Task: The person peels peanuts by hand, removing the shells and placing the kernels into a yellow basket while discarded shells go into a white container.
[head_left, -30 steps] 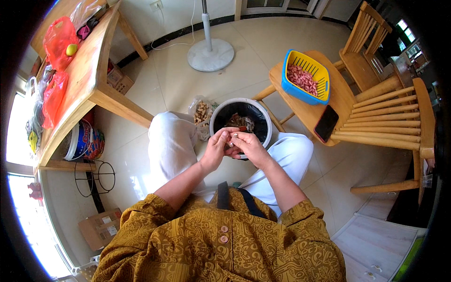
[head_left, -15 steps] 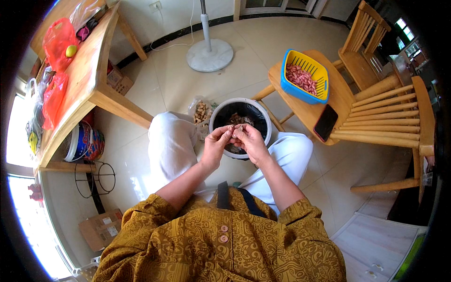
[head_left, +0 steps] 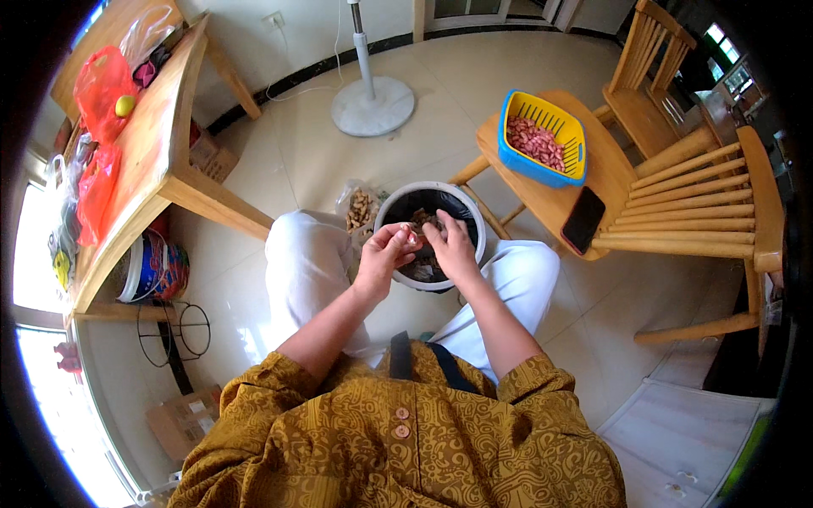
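My left hand is closed in a pinch over the near left rim of a round bin. Between its thumb and fingers sits a small peanut, showing pink and whitish. My right hand hangs over the bin, its thumb and fingers a little apart and nothing plainly between them. A black liner covers the bin's inside, and brownish shell pieces lie in it. Just left of the bin, a clear bag of unshelled peanuts stands on the floor.
On a wooden chair to the right stand a blue-and-yellow basket of pink peanut kernels and a dark phone. A wooden table with red plastic bags is at left. A round-based stand is ahead.
My hands, together before, have drawn apart. The right one has moved slightly right and its fingers have loosened; the left one keeps the pink peanut, which now shows.
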The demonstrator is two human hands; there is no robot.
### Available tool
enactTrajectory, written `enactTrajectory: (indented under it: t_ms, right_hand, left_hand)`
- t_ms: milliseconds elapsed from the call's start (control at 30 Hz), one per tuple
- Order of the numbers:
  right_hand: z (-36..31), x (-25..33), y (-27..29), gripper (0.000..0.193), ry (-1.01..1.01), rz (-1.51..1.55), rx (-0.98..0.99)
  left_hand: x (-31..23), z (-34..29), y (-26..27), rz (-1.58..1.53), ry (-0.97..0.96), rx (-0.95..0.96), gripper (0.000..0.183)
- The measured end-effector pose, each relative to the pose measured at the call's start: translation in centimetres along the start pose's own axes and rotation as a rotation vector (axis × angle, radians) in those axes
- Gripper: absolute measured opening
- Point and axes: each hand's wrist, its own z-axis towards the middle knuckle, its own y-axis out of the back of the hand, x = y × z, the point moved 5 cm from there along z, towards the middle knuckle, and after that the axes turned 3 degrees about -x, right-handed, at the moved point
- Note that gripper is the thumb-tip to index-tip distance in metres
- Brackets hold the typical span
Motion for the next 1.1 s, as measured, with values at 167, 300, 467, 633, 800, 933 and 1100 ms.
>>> enactTrajectory:
  t_ms: [167,300,467,633,800,933,1100]
  right_hand:
    - [-1.7,0.2,-1.5,0.038,-0.441,0.611,0.299]
    - [-1.8,-0.7,-2.0,0.027,-0.454,0.689,0.308]
    - [-2.1,-1.5,-2.1,0.023,-0.529,0.877,0.346]
    - [-2.3,-0.1,-2.1,0.022,-0.487,0.878,0.385]
    - [-2.1,-0.4,-2.4,0.018,-0.552,1.012,0.446]
    - [-2.2,-0.9,-2.4,0.016,-0.508,0.932,0.397]
    - [-2.2,-1.4,-2.3,0.012,-0.582,0.961,0.441]
  left_hand:
    - [-2.1,-0.4,-1.3,0.629,-0.385,-0.020,0.012]
    - [-1.8,-0.3,-1.3,0.766,-0.452,0.003,0.015]
    - [-3.2,-0.9,-1.9,0.830,-0.403,0.057,0.016]
    - [-2.7,-0.5,-0.8,0.596,-0.274,0.003,0.014]
    - [-2.9,-0.5,-0.5,0.721,-0.385,0.030,0.014]
    - [-2.0,-0.6,-0.7,0.590,-0.327,0.084,0.016]
    - [-1.8,-0.8,-1.1,0.391,-0.169,0.148,0.019]
